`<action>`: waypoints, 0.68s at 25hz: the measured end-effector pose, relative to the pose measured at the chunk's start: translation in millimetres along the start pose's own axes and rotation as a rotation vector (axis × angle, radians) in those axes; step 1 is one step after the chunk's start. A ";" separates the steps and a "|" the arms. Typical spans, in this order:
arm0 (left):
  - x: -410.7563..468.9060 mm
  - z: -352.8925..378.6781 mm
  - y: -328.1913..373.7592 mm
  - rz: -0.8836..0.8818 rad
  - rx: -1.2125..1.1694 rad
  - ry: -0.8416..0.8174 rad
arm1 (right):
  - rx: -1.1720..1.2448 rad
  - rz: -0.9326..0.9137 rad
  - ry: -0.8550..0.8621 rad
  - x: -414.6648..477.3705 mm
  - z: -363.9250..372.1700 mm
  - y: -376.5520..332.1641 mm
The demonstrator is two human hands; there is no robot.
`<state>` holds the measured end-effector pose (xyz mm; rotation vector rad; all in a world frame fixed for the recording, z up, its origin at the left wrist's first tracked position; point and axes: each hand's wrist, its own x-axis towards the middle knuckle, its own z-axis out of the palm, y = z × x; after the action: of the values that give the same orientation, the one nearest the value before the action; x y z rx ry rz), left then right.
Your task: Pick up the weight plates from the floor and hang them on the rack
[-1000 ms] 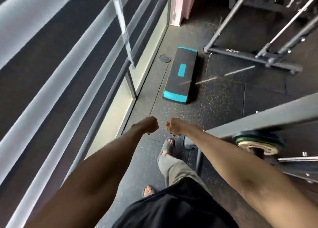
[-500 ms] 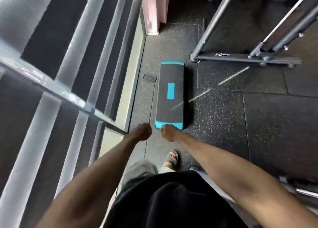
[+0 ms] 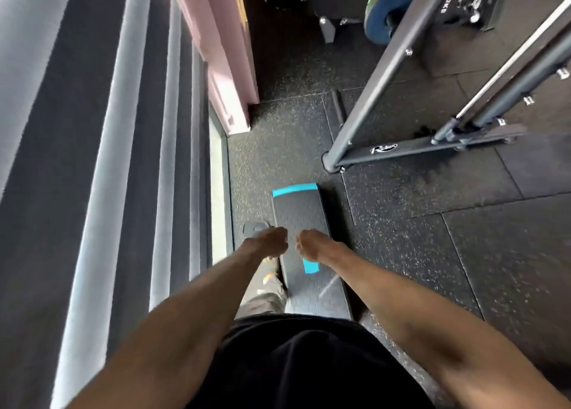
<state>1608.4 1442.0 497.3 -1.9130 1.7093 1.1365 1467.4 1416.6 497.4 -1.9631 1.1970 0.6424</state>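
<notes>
Both my arms reach forward, side by side. My left hand [image 3: 268,242] and my right hand [image 3: 312,244] are curled into fists and hold nothing. They hover over a black step platform [image 3: 298,215] with teal ends on the floor. Blue and green weight plates [image 3: 384,11] stand far ahead at the top of the view, behind a grey post. A black plate marked 10KG [image 3: 463,2] sits at the top right. The grey metal rack frame [image 3: 383,78] rises from its base bar [image 3: 426,147] to my right front.
A window with horizontal blinds [image 3: 92,161] runs along my left. A pink wall column [image 3: 222,69] stands ahead on the left. Black speckled rubber tiles [image 3: 432,238] cover the floor. My sandalled foot [image 3: 268,277] is beside the step platform.
I have walked forward: the step platform has come from ahead to beneath my hands, and the plates at the top have come into view. Both fists stay shut and side by side.
</notes>
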 end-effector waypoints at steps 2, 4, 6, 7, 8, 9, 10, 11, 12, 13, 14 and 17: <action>44.3 -78.5 -24.3 0.014 0.025 0.034 | -0.069 0.005 0.000 57.5 -71.2 -16.6; 79.2 -156.7 -43.4 0.019 0.044 0.092 | -0.071 -0.006 0.055 101.9 -142.9 -27.3; 122.2 -231.5 -54.9 0.019 0.060 0.162 | -0.071 -0.032 0.125 133.7 -223.6 -36.5; 146.2 -270.1 -57.7 0.033 0.072 0.178 | -0.057 -0.033 0.147 151.3 -266.4 -39.9; 167.7 -301.6 -59.7 0.048 0.071 0.193 | -0.035 -0.023 0.181 167.8 -303.8 -41.0; 188.2 -332.5 -59.0 0.064 0.075 0.195 | -0.009 -0.005 0.205 183.4 -337.3 -40.7; 212.3 -360.8 -57.1 0.080 0.090 0.191 | -0.009 0.003 0.218 205.6 -366.7 -38.6; 237.1 -387.5 -53.4 0.103 0.119 0.179 | -0.012 0.010 0.221 231.6 -390.1 -33.1; 267.3 -417.6 -49.6 0.132 0.143 0.166 | -0.016 0.017 0.218 257.9 -415.6 -27.4; 296.5 -444.5 -46.5 0.158 0.170 0.152 | -0.003 0.032 0.212 283.9 -435.7 -20.9; 328.1 -470.6 -43.3 0.176 0.199 0.141 | 0.005 0.037 0.223 311.9 -456.2 -12.5; 429.3 -551.2 -29.9 0.176 0.227 0.115 | 0.037 0.089 0.223 395.1 -530.0 19.7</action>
<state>1804.5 771.1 517.7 -1.7472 2.0075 0.8600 1644.4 780.0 524.0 -1.9987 1.4268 0.4504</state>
